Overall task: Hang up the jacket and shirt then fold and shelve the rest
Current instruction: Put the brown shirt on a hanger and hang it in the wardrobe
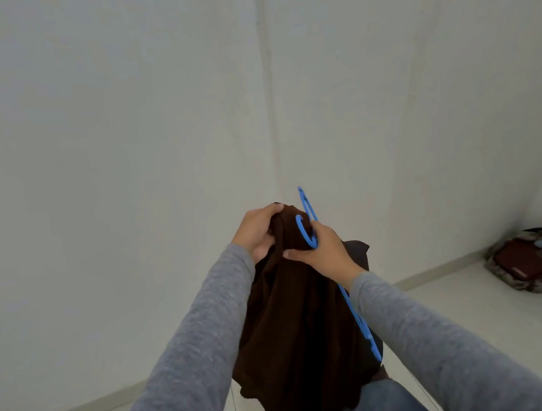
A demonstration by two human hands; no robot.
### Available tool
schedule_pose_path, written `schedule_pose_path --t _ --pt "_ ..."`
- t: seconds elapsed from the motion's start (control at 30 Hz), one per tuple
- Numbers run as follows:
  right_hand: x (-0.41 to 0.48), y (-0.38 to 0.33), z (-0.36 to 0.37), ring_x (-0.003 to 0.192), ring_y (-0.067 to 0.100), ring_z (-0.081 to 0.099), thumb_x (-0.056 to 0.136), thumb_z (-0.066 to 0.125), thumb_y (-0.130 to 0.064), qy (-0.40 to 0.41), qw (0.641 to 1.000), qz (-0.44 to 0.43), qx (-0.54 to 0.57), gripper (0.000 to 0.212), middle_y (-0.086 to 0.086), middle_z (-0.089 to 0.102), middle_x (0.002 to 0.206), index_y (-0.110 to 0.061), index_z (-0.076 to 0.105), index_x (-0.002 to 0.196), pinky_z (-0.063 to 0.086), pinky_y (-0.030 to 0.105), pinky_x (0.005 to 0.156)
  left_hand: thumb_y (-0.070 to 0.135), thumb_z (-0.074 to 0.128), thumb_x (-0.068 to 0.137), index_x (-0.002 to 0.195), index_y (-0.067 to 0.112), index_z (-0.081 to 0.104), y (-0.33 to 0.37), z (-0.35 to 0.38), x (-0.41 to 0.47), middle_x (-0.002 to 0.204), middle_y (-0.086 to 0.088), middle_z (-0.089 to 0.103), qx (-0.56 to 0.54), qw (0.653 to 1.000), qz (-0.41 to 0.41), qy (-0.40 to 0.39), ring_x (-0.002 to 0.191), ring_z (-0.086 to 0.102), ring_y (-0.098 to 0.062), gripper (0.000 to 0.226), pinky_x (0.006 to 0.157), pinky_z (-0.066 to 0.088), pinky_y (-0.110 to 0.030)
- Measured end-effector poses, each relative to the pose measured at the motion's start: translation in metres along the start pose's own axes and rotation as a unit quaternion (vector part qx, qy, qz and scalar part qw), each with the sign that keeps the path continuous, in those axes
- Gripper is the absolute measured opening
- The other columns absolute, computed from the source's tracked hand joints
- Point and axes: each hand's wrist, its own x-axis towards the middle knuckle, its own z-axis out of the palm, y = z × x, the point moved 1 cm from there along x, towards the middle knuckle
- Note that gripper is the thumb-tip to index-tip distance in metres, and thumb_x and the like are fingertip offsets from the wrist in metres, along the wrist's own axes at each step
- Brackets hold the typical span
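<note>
- Hands held up at chest height before a bare, pale wall corner [271,101], seen from above by the person's own head camera.
- Left hand [259,232] grips the top edge of a dark brown garment [298,322], fingers curled over the bunched cloth and thumb tucked under it.
- Right hand [326,253], just beside the left-hand grip, closes round a blue hanger [364,326], while its thumb presses on the garment's cloth.
- Above the right-hand grip, the hanger's hook loops back and one thin arm pokes upward; below the grip, the other arm slants down along the garment's right side.
- From both grips the garment hangs in loose folds, its lower hem reaching the person's blue jeans [385,404]. Whether it is the jacket or the shirt cannot be told.
- No part of the hanger sits visibly inside the garment.
- Grey sleeves [188,371] cover both forearms up to the wrists.
- Well apart from the grips, far to the right, a reddish, patterned backpack [538,259] lies on the pale tiled floor [467,317] against the wall.
</note>
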Motion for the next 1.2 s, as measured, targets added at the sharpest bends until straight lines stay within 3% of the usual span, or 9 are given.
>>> schedule_pose_path --t 0.1,0.2,0.3,0.4,0.53,0.7,0.97,1.1,1.2 --pt "-0.002 -0.004 -0.007 0.096 0.019 0.061 0.084 0.070 -0.022 0.044 0.999 -0.002 0.026 0.027 0.001 0.064 0.101 -0.013 0.060 0.107 0.050 0.028 0.085 0.013 0.054 0.093 0.100 -0.001 0.063 0.007 0.000 -0.005 0.091 -0.009 0.067 0.042 0.996 0.004 -0.074 0.088 0.065 -0.018 0.017 0.079 0.054 -0.027" --pt "-0.005 -0.005 -0.018 0.095 0.019 0.062 0.089 0.063 -0.018 0.063 0.997 0.000 0.047 0.020 0.002 0.066 0.100 -0.011 0.064 0.108 0.051 0.028 0.084 0.017 0.051 0.096 0.100 0.004 0.062 0.004 -0.006 -0.004 0.095 -0.005 0.067 0.072 0.992 0.027 -0.104 0.093 0.064 -0.015 0.018 0.088 0.052 -0.029" --pt "-0.008 -0.012 -0.028 0.088 0.017 0.060 0.090 0.061 -0.016 0.083 0.994 -0.007 0.076 0.011 0.002 0.064 0.093 -0.011 0.064 0.100 0.047 0.020 0.072 0.006 0.048 0.094 0.093 0.011 0.055 -0.020 -0.015 0.002 0.091 -0.001 0.062 0.101 0.993 0.056 0.035 0.088 0.059 -0.014 0.009 0.073 0.050 -0.016" --pt "-0.008 -0.023 -0.041 0.087 0.021 0.059 0.090 0.060 -0.017 0.102 0.989 -0.012 0.109 0.016 0.015 0.064 0.094 -0.004 0.063 0.099 0.050 0.033 0.080 -0.005 0.050 0.083 0.116 0.011 0.045 -0.063 -0.035 0.014 0.113 -0.011 0.051 0.192 0.971 0.023 0.138 0.101 0.054 -0.025 0.037 0.081 0.050 -0.030" --pt "-0.007 -0.042 -0.067 0.092 0.027 0.066 0.086 0.062 -0.013 0.119 0.977 -0.012 0.179 0.010 0.013 0.069 0.095 -0.009 0.067 0.094 0.052 0.037 0.084 0.015 0.063 0.077 0.145 0.021 0.019 -0.094 -0.035 0.015 0.146 -0.014 0.028 0.291 0.950 -0.081 0.079 0.128 0.039 -0.035 0.081 0.105 0.037 -0.046" --pt "-0.018 -0.061 -0.104 0.065 0.006 0.067 0.087 0.056 -0.004 0.113 0.965 -0.051 0.230 0.013 0.000 0.067 0.077 -0.011 0.064 0.092 0.051 0.017 0.056 0.026 0.061 0.088 0.109 0.027 0.056 -0.077 0.003 0.014 0.114 -0.007 0.064 0.158 0.987 0.034 0.018 0.099 0.062 -0.022 0.022 0.088 0.051 -0.038" --pt "-0.028 -0.040 -0.141 0.042 -0.003 0.053 0.089 0.055 -0.006 0.154 0.972 -0.032 0.175 0.019 -0.009 0.058 0.061 -0.020 0.058 0.076 0.037 0.009 0.040 0.019 0.043 0.097 0.089 0.018 0.048 0.045 0.014 0.023 0.093 -0.002 0.055 0.051 0.973 0.192 0.114 0.085 0.055 -0.017 0.010 0.063 0.052 -0.028" --pt "-0.027 -0.031 -0.138 0.079 0.012 0.067 0.088 0.059 -0.013 0.133 0.979 -0.009 0.151 0.012 0.003 0.069 0.092 -0.016 0.065 0.097 0.050 0.020 0.064 0.017 0.050 0.092 0.079 0.019 0.050 0.106 0.031 0.014 0.084 -0.002 0.056 0.067 0.958 0.256 0.107 0.074 0.053 -0.014 0.013 0.062 0.051 -0.027" --pt "-0.023 -0.036 -0.137 0.084 0.017 0.064 0.089 0.057 -0.017 0.149 0.975 -0.003 0.163 0.013 0.001 0.068 0.094 -0.017 0.063 0.101 0.047 0.022 0.066 0.018 0.053 0.090 0.080 0.017 0.054 0.123 0.038 0.008 0.085 -0.003 0.057 0.054 0.956 0.264 0.114 0.076 0.053 -0.016 0.010 0.069 0.051 -0.031"
